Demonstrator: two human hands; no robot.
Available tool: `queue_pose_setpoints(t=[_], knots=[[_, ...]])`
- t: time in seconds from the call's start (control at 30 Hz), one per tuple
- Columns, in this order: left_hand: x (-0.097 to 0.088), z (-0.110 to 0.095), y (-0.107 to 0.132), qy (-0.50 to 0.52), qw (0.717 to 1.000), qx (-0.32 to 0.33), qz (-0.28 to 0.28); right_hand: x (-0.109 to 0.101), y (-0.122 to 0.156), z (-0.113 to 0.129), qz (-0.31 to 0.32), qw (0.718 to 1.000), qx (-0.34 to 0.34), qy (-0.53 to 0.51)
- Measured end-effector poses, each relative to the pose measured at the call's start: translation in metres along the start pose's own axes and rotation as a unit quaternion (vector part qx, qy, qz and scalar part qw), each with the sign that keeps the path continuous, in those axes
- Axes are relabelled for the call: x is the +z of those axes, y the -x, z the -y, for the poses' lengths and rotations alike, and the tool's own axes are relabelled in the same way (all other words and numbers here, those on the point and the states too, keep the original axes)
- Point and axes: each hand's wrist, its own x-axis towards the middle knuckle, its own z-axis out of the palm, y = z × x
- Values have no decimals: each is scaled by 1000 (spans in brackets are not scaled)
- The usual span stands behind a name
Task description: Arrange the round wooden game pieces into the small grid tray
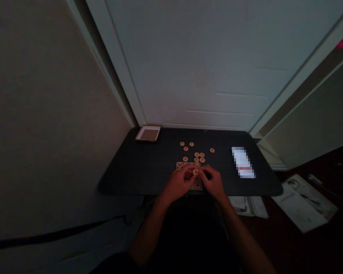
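Observation:
Between the fingertips of my left hand (175,185) and my right hand (213,183) is a round, pale Chinese chess piece (195,172) with a red character on it. The fingers of both hands are closed at its edges. Under my hands lies a small square tray (201,184) with rows of similar round pieces in it, partly covered by my left hand. Just beyond the tray, several loose Chinese chess pieces (197,155) with red marks lie flat on the dark table (148,167). One of these loose pieces (212,150) sits apart on the right.
A shallow box or lid (148,133) with a pale inside rests at the table's back left corner. A blurred-out bright phone-like object (242,163) lies on the right side. Behind the table stands a white door (217,102). Papers (305,201) are on the floor at right.

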Motion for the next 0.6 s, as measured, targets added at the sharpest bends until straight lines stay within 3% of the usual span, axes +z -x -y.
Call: queue_pose_setpoints(t=[0.6], knots=[[2,4,-3,48,997,-37,-43,1,0,4,-5,1000,4,-1]])
